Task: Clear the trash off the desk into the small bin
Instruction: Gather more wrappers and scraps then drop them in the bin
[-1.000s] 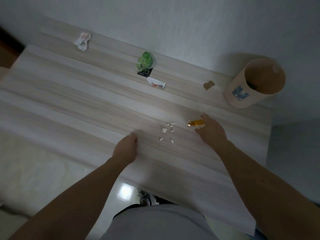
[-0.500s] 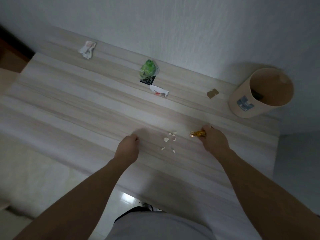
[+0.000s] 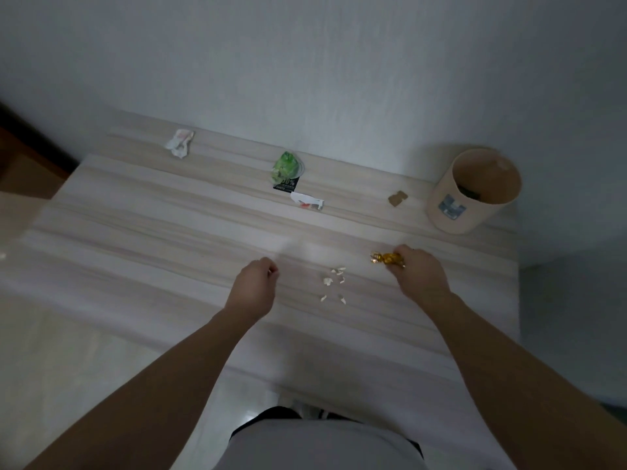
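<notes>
Since the last frame, the right hand (image 3: 419, 276) has closed fully on the gold wrapper (image 3: 386, 258). Its fingers are now curled round one end, and the other end sticks out to the left. I cannot tell whether the wrapper is clear of the desk (image 3: 169, 239).

On my feed the left hand (image 3: 252, 288) sits nearest, at the middle of the desk. It is curled into a fist and I see nothing in it. Between the two hands lie pale crumbs (image 3: 334, 283), scattered loosely, and neither hand touches them.

Further back, near the centre, a white scrap (image 3: 307, 201) with a red mark lies just in front of a green packet (image 3: 286, 171). To their right a small brown card (image 3: 397, 198) lies flat, near the bin (image 3: 451, 212). The bin stands upright on the far right corner of the desk, well beyond the right hand, with something dark inside it.

Farthest off, at the back left by the wall, is a crumpled white tissue (image 3: 179, 143).
</notes>
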A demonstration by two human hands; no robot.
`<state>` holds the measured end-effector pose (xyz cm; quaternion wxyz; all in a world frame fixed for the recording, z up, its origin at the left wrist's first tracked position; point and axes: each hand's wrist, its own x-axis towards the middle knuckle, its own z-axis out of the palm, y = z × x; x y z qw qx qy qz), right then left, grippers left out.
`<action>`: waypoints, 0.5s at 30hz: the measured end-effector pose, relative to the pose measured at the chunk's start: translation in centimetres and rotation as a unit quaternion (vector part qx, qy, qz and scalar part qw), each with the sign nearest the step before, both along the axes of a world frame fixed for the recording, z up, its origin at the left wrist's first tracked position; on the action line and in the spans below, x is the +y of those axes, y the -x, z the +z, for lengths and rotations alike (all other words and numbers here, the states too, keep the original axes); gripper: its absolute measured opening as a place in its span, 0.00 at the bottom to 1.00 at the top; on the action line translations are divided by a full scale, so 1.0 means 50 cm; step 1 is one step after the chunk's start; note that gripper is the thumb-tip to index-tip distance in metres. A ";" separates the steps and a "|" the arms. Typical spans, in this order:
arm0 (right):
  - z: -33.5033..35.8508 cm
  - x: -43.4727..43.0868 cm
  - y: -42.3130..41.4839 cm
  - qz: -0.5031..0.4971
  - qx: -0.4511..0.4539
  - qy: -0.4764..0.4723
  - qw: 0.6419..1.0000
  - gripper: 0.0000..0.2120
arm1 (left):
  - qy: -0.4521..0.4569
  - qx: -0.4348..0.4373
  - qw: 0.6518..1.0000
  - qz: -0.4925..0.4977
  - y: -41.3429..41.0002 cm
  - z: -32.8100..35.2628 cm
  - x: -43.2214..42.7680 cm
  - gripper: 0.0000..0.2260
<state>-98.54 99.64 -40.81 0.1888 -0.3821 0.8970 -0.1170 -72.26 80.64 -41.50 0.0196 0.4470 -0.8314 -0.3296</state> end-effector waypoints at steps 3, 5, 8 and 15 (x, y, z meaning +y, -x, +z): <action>0.034 0.004 -0.030 -0.014 0.013 -0.001 1.000 0.11 | 0.000 0.031 0.999 -0.016 -0.007 0.031 -0.009 0.05; 0.056 0.008 -0.054 -0.026 0.027 -0.007 0.999 0.12 | 0.012 0.036 0.999 -0.036 -0.012 0.049 -0.013 0.06; 0.083 0.024 -0.091 -0.034 0.045 -0.005 0.998 0.13 | 0.024 0.044 0.996 -0.069 -0.023 0.073 -0.012 0.06; 0.140 0.079 -0.165 -0.077 0.054 0.002 0.996 0.13 | 0.042 0.082 0.986 -0.137 -0.027 0.106 0.005 0.05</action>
